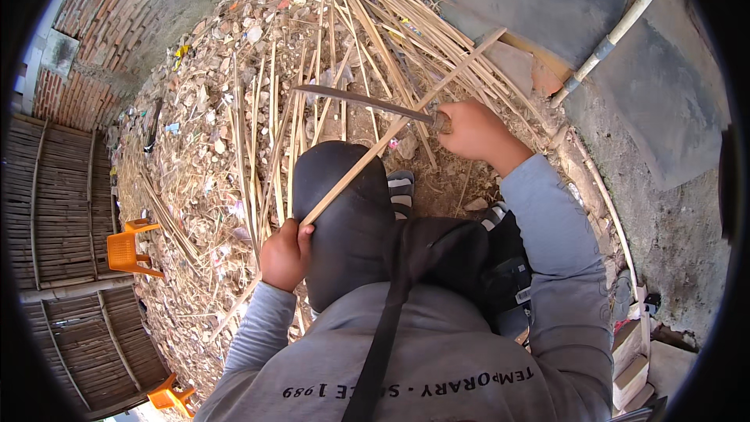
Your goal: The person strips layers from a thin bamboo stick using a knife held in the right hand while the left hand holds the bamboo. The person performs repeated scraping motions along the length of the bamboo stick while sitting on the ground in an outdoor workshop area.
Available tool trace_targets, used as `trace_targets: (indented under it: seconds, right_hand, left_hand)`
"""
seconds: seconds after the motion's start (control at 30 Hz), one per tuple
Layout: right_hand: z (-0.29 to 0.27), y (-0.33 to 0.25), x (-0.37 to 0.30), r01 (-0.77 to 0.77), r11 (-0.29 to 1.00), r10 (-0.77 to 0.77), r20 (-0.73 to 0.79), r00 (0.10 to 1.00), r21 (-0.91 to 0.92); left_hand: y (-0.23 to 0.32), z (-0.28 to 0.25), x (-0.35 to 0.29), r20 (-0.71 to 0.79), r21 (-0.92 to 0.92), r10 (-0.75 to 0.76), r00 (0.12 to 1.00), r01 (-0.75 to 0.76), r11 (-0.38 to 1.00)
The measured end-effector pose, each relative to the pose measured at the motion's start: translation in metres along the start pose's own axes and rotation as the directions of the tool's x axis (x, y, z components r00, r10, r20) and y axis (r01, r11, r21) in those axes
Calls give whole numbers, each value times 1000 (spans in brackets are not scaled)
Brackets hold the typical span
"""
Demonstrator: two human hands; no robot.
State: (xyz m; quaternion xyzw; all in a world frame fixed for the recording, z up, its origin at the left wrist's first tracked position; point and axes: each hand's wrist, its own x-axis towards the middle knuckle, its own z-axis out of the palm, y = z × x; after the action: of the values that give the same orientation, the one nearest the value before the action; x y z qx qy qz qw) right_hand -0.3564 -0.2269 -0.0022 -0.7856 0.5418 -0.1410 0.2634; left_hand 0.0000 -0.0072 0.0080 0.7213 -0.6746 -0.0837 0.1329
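My left hand [286, 255] is closed around a long, pale bamboo strip [353, 176] that slants over my dark-clad knee, its far end up to the right. The strip's other end runs back past my left wrist. In my right hand [476, 137] is the handle of a machete [358, 99], fingers wrapped round it. Its long, dull blade points left and crosses the strip at an angle; whether the edge bites into the bamboo, I cannot tell.
Many bamboo strips [375, 16] lie fanned out ahead on rubble-strewn ground [203, 137]. Orange plastic chairs [123, 250] stand at left by a woven bamboo wall [62, 195]. A brick wall [94, 55] rises behind. On the right are a grey wall [664, 101] and a white pipe [617, 35].
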Motion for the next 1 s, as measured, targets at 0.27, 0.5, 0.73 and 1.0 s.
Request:
trace_targets:
  seconds: [0.27, 0.5, 0.73, 1.0]
  right_hand:
    - [1, -7, 1, -30, 999, 29, 32, 999, 34]
    - [2, 14, 7, -52, 999, 52, 5, 999, 0]
    - [-5, -14, -5, 10, 996, -7, 37, 999, -89]
    - [-2, 26, 7, -44, 993, 54, -84, 995, 110]
  left_hand:
    - [5, -2, 4, -3, -13, -26, 1000, 26, 1000]
    - [6, 6, 6, -8, -12, -49, 999, 49, 999]
    - [1, -3, 3, 0, 59, -7, 1000, 7, 998]
    - [2, -8, 10, 23, 0, 6, 1000, -6, 1000]
